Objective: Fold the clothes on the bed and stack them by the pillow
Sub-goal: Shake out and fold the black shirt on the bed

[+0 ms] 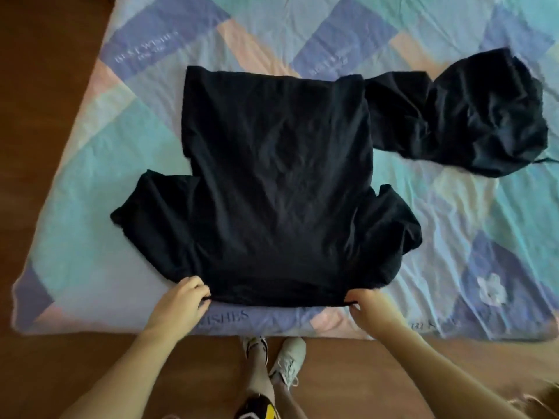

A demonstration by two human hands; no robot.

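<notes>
A black T-shirt (272,182) lies spread flat on the bed, its shoulders and collar toward me and its hem at the far side. Both short sleeves stick out to the sides. My left hand (178,303) pinches the near edge of the shirt at its left shoulder. My right hand (370,306) pinches the same edge at the right shoulder. A second black garment (472,113) lies crumpled on the bed at the right, just past the shirt's far right corner. No pillow is in view.
The bed's patchwork sheet (90,176) in blue, teal and pink covers most of the view. Its near edge runs just below my hands. Brown wooden floor (45,373) lies to the left and in front, where my feet in pale shoes (281,358) stand.
</notes>
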